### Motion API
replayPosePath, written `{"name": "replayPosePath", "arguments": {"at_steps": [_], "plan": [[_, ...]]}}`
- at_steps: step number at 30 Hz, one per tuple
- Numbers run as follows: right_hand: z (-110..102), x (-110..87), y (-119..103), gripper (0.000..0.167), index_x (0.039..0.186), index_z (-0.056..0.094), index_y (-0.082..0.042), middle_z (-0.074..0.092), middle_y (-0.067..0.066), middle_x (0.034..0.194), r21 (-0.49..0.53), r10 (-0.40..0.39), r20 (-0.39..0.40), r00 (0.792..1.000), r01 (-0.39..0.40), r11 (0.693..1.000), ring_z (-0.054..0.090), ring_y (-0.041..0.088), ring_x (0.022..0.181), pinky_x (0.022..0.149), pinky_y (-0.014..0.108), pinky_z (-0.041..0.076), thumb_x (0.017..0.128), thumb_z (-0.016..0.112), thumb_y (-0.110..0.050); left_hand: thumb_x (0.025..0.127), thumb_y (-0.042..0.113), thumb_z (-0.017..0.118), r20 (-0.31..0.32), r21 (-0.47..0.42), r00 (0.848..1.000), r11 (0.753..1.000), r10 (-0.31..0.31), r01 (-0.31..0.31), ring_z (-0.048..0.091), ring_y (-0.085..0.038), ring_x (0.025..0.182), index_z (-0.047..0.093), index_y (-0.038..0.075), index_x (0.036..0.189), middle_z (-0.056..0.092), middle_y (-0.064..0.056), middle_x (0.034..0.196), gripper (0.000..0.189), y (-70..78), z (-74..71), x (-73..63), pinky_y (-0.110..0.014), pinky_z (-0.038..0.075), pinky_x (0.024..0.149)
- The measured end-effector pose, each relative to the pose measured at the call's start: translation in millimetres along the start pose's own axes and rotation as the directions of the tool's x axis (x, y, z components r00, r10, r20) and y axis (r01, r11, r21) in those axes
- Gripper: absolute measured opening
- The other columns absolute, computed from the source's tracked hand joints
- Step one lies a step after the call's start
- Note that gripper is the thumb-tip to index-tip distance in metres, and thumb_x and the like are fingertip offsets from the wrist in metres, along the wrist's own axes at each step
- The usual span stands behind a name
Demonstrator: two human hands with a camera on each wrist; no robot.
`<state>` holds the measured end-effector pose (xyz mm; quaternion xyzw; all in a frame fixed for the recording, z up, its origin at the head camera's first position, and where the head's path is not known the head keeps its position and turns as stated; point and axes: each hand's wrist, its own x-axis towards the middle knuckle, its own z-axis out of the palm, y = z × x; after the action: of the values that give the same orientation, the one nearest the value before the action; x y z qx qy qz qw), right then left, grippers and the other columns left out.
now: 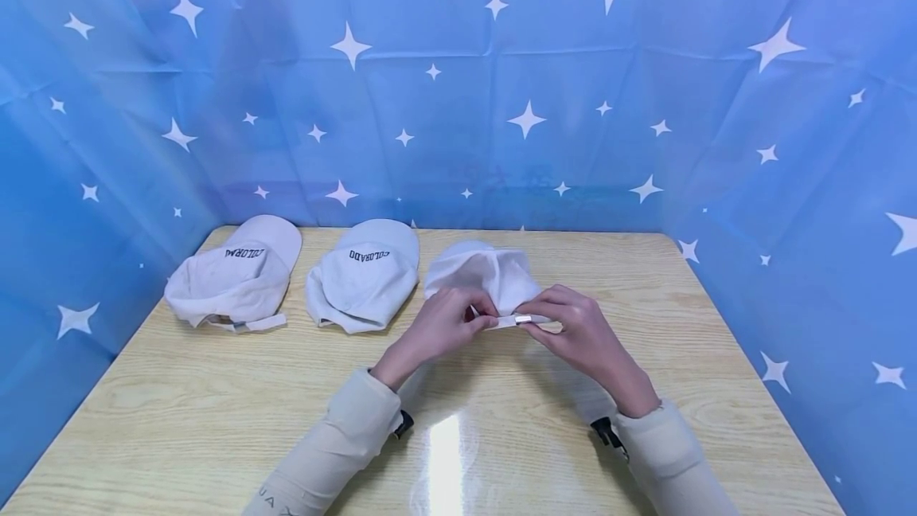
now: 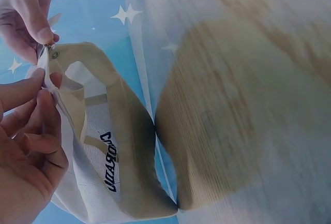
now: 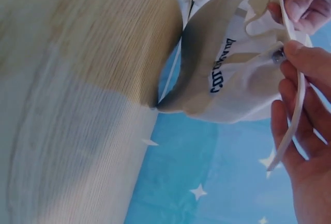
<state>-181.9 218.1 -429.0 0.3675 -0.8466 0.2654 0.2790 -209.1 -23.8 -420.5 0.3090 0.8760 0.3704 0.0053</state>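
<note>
A white baseball cap [image 1: 494,267] is held up at the right end of a row of caps, its back opening toward me. My left hand [image 1: 446,320] pinches its back strap [image 1: 505,322] between thumb and fingers. Beside a small metal buckle [image 1: 524,319], my right hand [image 1: 579,328] pinches the same strap. In the right wrist view, the strap's loose end [image 3: 290,140] hangs past the right fingers. Dark lettering [image 2: 109,162] shows on the cap through its opening in the left wrist view. Part of the strap is hidden behind the fingertips.
Two more white caps lie to the left on the wooden table [image 1: 215,412]: a middle cap [image 1: 364,277] and a far-left cap [image 1: 236,277], whose strap sticks out. A blue curtain [image 1: 444,102] with white stars hangs behind and at both sides.
</note>
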Motion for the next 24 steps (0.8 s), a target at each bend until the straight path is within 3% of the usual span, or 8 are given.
{"name": "replayPosePath", "arguments": {"at_steps": [7,14,19,24], "plan": [[-0.3,0.2,-0.8,0.026,0.097,0.082,-0.013,0.077,-0.001,0.090,0.006,0.001,-0.001,1.000,-0.001,1.000,0.069,0.013,0.082,0.067,0.023,0.054,0.074,0.091,-0.004,0.093,0.020,0.078,-0.018,-0.011,1.000,1.000,0.008,-0.008,0.060,0.000,0.068,0.077,0.018,0.088,0.074,0.008,0.080,0.005,2.2,1.0,-0.4,-0.020,0.048,0.065],[2.5,1.4,-1.9,0.026,0.097,0.082,-0.012,0.077,-0.001,0.089,0.020,-0.014,-0.015,1.000,0.014,1.000,0.069,0.013,0.081,0.068,0.022,0.053,0.074,0.091,-0.003,0.088,0.031,0.083,-0.071,-0.022,0.996,0.999,-0.051,0.049,0.059,0.001,0.068,0.078,0.019,0.083,0.074,0.010,0.077,0.014,8.0,3.1,-0.7,-0.020,0.048,0.067],[5.4,1.7,-4.1,0.026,0.096,0.082,-0.012,0.077,-0.002,0.089,0.035,-0.007,-0.018,1.000,0.008,0.999,0.069,0.012,0.081,0.068,0.020,0.052,0.074,0.091,-0.003,0.088,0.030,0.083,-0.091,-0.005,0.994,0.998,-0.064,0.063,0.057,0.001,0.064,0.079,0.019,0.078,0.072,0.010,0.070,0.016,9.4,5.4,-0.6,-0.020,0.046,0.064],[6.9,2.9,-6.0,0.027,0.096,0.082,-0.011,0.077,-0.001,0.088,0.051,-0.011,-0.039,0.999,0.013,0.999,0.069,0.013,0.080,0.068,0.019,0.052,0.072,0.091,-0.001,0.087,0.030,0.084,-0.108,-0.043,0.990,0.996,-0.087,0.083,0.058,0.000,0.065,0.081,0.020,0.077,0.074,0.010,0.071,0.015,8.6,5.7,-1.2,-0.020,0.047,0.064]]}}
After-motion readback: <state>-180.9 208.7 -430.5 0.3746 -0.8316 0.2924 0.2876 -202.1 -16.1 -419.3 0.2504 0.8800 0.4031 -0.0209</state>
